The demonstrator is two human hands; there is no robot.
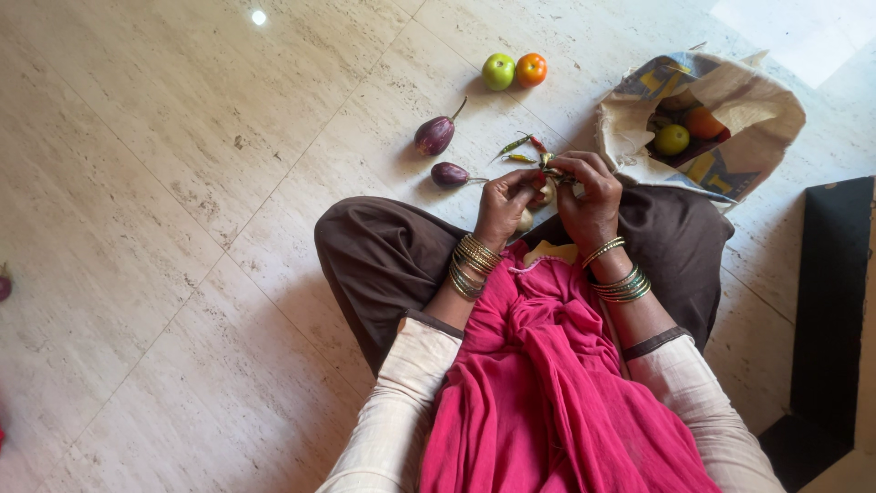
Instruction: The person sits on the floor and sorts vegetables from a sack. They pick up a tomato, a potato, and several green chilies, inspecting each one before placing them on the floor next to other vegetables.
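A person sits cross-legged on the pale stone floor (pixel 182 183), both hands together above the lap. The left hand (pixel 503 203) and the right hand (pixel 589 196) each pinch a small pale vegetable (pixel 545 192) between their fingertips; what kind it is cannot be told. To the right, an open cloth bag (pixel 757 110) lies touching the knee; inside sit a green fruit (pixel 672 139) and an orange one (pixel 704 122). On the floor ahead lie two purple aubergines (pixel 435 135), a few chillies (pixel 517 144), a green tomato (pixel 498 70) and a red tomato (pixel 531 68) touching
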